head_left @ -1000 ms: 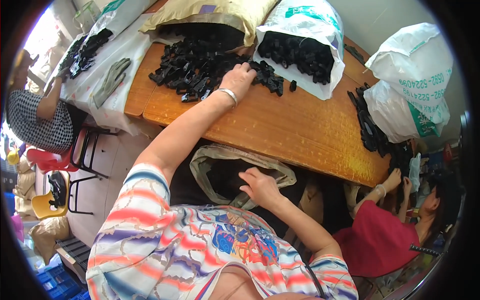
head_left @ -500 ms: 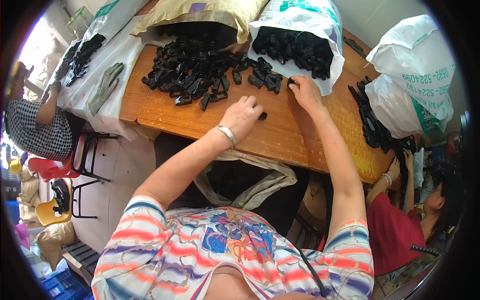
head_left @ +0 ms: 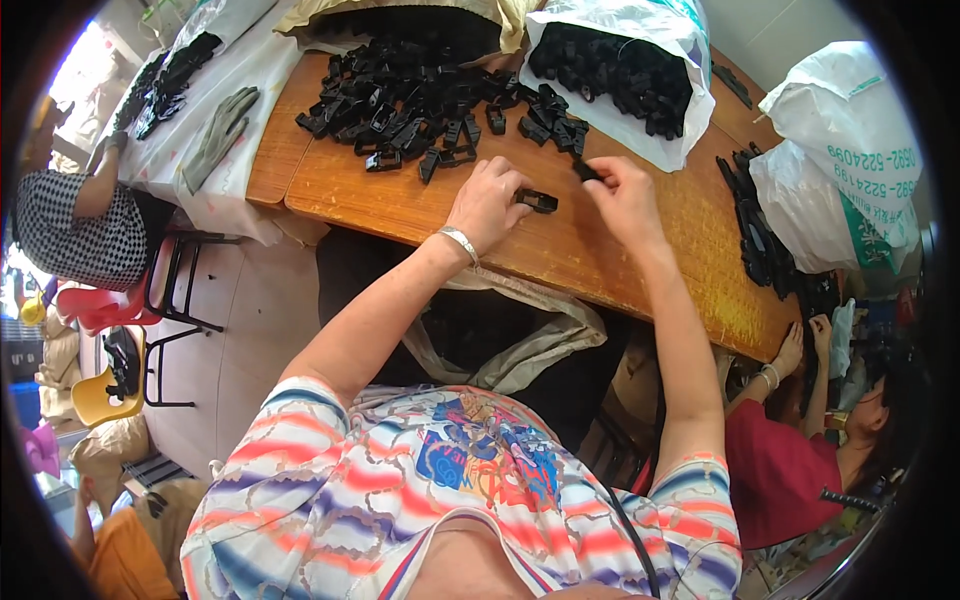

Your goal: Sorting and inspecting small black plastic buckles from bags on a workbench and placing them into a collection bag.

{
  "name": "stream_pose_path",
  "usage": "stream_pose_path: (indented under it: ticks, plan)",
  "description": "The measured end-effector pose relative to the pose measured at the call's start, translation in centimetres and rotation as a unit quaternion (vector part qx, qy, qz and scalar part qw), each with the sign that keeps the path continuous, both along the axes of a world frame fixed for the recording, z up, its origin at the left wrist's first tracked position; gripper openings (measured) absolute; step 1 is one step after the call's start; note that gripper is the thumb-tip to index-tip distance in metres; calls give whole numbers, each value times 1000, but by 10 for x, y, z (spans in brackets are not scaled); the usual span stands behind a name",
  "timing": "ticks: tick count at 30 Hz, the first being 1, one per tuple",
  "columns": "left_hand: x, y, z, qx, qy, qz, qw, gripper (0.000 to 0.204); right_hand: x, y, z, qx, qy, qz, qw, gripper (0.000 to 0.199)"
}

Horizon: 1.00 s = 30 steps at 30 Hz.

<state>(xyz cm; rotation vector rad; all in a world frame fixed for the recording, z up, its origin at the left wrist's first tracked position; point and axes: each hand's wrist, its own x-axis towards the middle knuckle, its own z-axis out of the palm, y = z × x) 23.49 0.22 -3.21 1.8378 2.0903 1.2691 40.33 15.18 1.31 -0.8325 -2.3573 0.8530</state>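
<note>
My left hand (head_left: 487,207), with a bracelet at its wrist, pinches a black plastic buckle piece (head_left: 538,201) with an open frame-like end pointing right. Across a small gap, my right hand (head_left: 626,203) grips a smaller dark buckle piece (head_left: 586,171) between thumb and fingers. The two pieces are apart, just above the wooden table (head_left: 590,245). Beyond my left hand spreads a heap of black buckle pieces (head_left: 385,105). A smaller cluster of pieces (head_left: 552,122) lies on the table beyond my right hand.
A tan sack (head_left: 514,22) and a white sack (head_left: 685,148) with black pieces stand open behind the heaps. An open cloth bag (head_left: 530,370) hangs at my lap. Gloves (head_left: 222,138) lie left. Co-workers sit at left and right; white bags (head_left: 815,195) stand right.
The piece in my left hand now sticks out further and shows its open end. My right hand has drawn its piece back from the small cluster. An orange-clothed person appears at lower left.
</note>
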Motion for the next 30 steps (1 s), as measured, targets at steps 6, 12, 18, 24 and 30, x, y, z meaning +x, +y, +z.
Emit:
stream_pose_path:
  ticks: [6,12,18,24,30]
  plan:
    - [1,1,0,-21,-18,-3,1000,27,-13,-51,-8,117,34,103,987,26]
    - [0,-1,2,-29,-25,-4,999,26,-11,-53,-10,161,-42,120,979,29]
    - [-1,-2,5,-32,-19,-3,999,27,-15,-62,-23,288,-42,110,950,36]
    - [-26,5,3,-32,-114,-130,984,29,14,-101,-19,175,-15,98,980,28]
    - [-32,68,19,2,127,11,992,33,56,-174,-63,67,-70,176,980,36]
